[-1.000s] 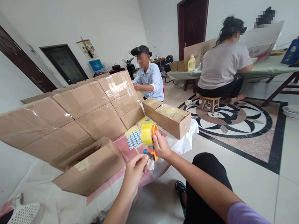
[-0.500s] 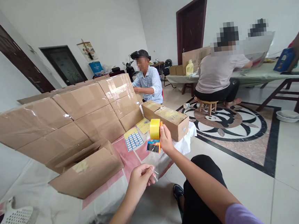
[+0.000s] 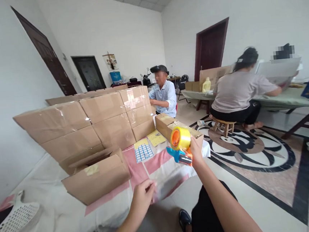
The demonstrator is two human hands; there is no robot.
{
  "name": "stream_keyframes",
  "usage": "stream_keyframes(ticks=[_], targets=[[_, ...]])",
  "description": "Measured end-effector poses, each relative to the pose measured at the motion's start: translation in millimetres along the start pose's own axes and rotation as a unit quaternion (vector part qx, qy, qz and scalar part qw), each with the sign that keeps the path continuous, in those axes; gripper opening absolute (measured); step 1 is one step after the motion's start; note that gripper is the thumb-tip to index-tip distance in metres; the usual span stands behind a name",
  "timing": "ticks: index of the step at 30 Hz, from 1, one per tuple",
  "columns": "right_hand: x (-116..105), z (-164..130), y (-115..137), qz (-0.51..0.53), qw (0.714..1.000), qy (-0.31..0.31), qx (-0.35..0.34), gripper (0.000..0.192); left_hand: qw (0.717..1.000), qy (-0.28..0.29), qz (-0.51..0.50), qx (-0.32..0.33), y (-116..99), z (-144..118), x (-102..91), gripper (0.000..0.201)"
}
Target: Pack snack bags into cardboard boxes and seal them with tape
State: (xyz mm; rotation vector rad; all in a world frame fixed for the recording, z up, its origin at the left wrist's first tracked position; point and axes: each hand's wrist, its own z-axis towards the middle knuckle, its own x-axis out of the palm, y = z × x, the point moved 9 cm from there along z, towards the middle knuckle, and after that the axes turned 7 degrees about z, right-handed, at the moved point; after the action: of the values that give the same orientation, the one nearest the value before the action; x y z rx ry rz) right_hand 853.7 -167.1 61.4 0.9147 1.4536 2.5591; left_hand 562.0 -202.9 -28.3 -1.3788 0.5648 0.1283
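Farther apart than half a second ago, the left hand [image 3: 143, 196] and the tape gun [image 3: 181, 153] have been moved, and the yellow roll [image 3: 184, 138] has been turned so that its orange middle [image 3: 175, 138] can be seen. The tape gun is gripped in the right hand [image 3: 197, 152] and held up in the air, in front of a long brown box [image 3: 166, 120]. The left fingertips are pinched together, and a clear strip [image 3: 155, 196], very blurry, seems to be held there. Under the hands, a pink and white cloth [image 3: 133, 170] is spread. On it are placed a sheet of blue squares [image 3: 143, 153], a yellow sheet [image 3: 156, 138], stacked boxes [image 3: 112, 128] and a box with loose flaps [image 3: 97, 178].
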Motion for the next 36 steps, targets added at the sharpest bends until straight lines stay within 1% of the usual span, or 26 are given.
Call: stream_keyframes(ticks=[2,5,6,8,10,11,13,15,16,17,18,20,21,22,24,25,27,29,30,31,32,33,34,35,36], targets=[[17,5,-20,-0.016,0.998,0.05,0.019,0.042,0.998,-0.019,-0.064,-0.023,-7,8,-10.3,0.042],[50,6,-63,-0.05,0.99,0.12,0.054,0.052,0.993,-0.046,-0.092,-0.05,-13,14,-31.9,0.047],[59,5,-77,-0.057,0.988,0.132,0.063,0.055,0.992,-0.056,-0.094,-0.056,-14,14,-40.1,0.048],[70,5,-98,-0.063,0.986,0.136,0.074,0.059,0.988,-0.08,-0.109,-0.068,-13,12,-56.4,0.049],[74,6,-109,-0.075,0.985,0.135,0.075,0.061,0.985,-0.095,-0.124,-0.073,-13,8,-69.7,0.05],[73,6,-110,-0.084,0.986,0.129,0.071,0.061,0.984,-0.101,-0.129,-0.073,-14,6,-75.3,0.05],[69,3,-101,-0.103,0.988,0.108,0.05,0.058,0.982,-0.111,-0.134,-0.069,-18,3,-85.9,0.051],[68,-8,-81,-0.12,0.989,0.085,0.018,0.051,0.982,-0.118,-0.137,-0.061,-24,0,-94.8,0.052],[74,-17,-69,-0.129,0.987,0.091,0.003,0.047,0.982,-0.118,-0.136,-0.057,-26,-1,-98.1,0.052],[87,-30,-57,-0.141,0.983,0.117,-0.01,0.043,0.983,-0.115,-0.132,-0.054,-28,-2,-100.5,0.052],[104,-45,-46,-0.153,0.975,0.16,-0.023,0.039,0.985,-0.11,-0.126,-0.05,-30,-4,-101.9,0.052],[150,-80,-24,-0.182,0.94,0.283,-0.055,0.033,0.988,-0.098,-0.115,-0.033,-34,-6,-102.5,0.05],[169,-97,-13,-0.189,0.925,0.321,-0.073,0.029,0.989,-0.094,-0.113,-0.019,-36,-8,-102.6,0.048],[185,-110,-2,-0.189,0.915,0.345,-0.09,0.023,0.989,-0.093,-0.115,-0.004,-39,-10,-102.9,0.045],[206,-126,19,-0.188,0.91,0.349,-0.12,0.014,0.988,-0.093,-0.124,0.02,-42,-13,-104.3,0.043],[212,-131,28,-0.193,0.908,0.348,-0.135,0.016,0.987,-0.09,-0.13,0.024,-41,-14,-105.3,0.044],[216,-138,47,-0.211,0.901,0.342,-0.161,0.018,0.989,-0.063,-0.136,0.007,-36,-16,-107.2,0.054],[213,-139,65,-0.212,0.906,0.322,-0.173,0.017,0.992,-0.044,-0.118,-0.028,-24,-17,-116.9,0.063],[209,-137,75,-0.204,0.915,0.304,-0.172,0.017,0.994,-0.055,-0.089,-0.037,-19,-18,-128.7,0.061],[205,-134,84,-0.192,0.925,0.283,-0.168,0.017,0.995,-0.088,-0.042,-0.032,-16,-18,-146.3,0.055],[203,-130,91,-0.178,0.933,0.267,-0.161,0.018,0.99,-0.142,0.022,-0.011,-17,-19,-168.9,0.045],[204,-127,97,-0.166,0.939,0.26,-0.151,0.019,0.973,-0.209,0.1,0.02,-21,-21,-193.5,0.036],[207,-124,99,-0.155,0.942,0.264,-0.134,0.02,0.942,-0.277,0.182,0.048,-26,-24,-217.0,0.03],[213,-122,99,-0.144,0.944,0.277,-0.111,0.021,0.904,-0.336,0.259,0.063,-31,-27,-237.4,0.03],[222,-120,96,-0.131,0.943,0.295,-0.081,0.023,0.867,-0.376,0.322,0.062,-32,-28,-254.4,0.035]])
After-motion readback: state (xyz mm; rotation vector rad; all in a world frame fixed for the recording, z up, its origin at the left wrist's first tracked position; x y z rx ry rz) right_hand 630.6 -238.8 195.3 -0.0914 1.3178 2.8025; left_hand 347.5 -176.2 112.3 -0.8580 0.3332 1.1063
